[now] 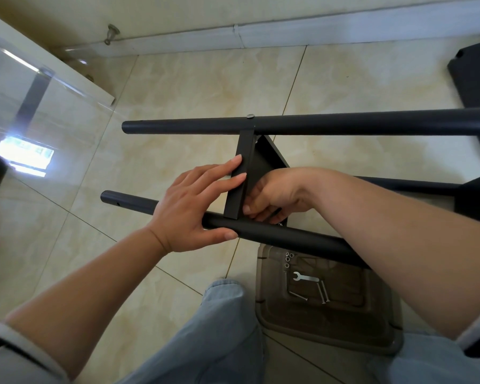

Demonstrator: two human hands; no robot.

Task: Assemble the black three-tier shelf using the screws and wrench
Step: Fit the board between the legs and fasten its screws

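1. My left hand [190,209] grips the near black pole [288,236], thumb under it, while my fingers [230,169] stretch flat against the edge of the black shelf panel [240,184].
2. My right hand [275,195] is curled behind that panel, fingertips pinched at the joint where panel meets pole; what they pinch is hidden, so I cannot tell.
3. The panel stands between the near pole and the far black pole [344,124], where a screw head [250,116] shows on top.
4. Below the near pole, a brown tray [330,333] on the tiled floor [191,87] holds the wrench [305,277], loose screws [323,292] and nuts [288,257].
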